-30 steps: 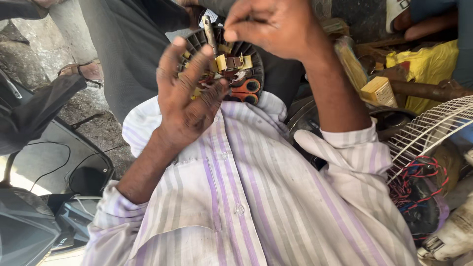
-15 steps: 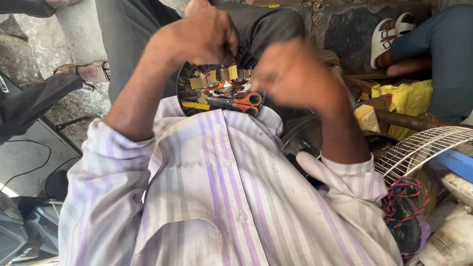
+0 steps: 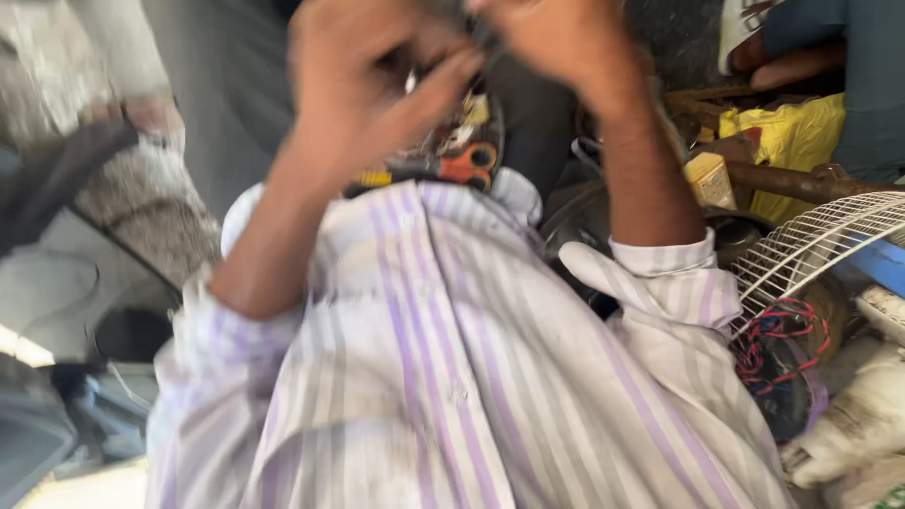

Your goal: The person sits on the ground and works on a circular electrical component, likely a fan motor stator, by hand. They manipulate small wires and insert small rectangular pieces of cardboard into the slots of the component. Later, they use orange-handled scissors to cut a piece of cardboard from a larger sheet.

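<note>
We note the left hand point(image 3: 363, 80) raised at the far middle of the scene, heavily blurred, its fingers point(image 3: 429, 90) curled across the front of a round dark motor core with copper-coloured windings point(image 3: 462, 132); it appears to grip the core's left side, though the blur keeps us from telling exactly how the fingers close. The right hand point(image 3: 551, 38) sits just right of it at the far edge, bunched over the top of the same core; whether it pinches anything there we cannot tell. The core hangs between the two hands, above the chest of the striped white and purple shirt point(image 3: 452, 377), and only its lower right part shows, with an orange plastic piece point(image 3: 471, 160) and a short yellow piece point(image 3: 374, 178) at its near rim. To the right we see a white wire fan guard point(image 3: 811, 245), tilted, with a bundle of red and blue wires point(image 3: 782, 335) behind its mesh. Beyond that lie a crumpled yellow cloth point(image 3: 782, 141), a small tan box point(image 3: 709, 179) just left of it, and a rusty metal rod point(image 3: 811, 182) crossing in front of the cloth.
</note>
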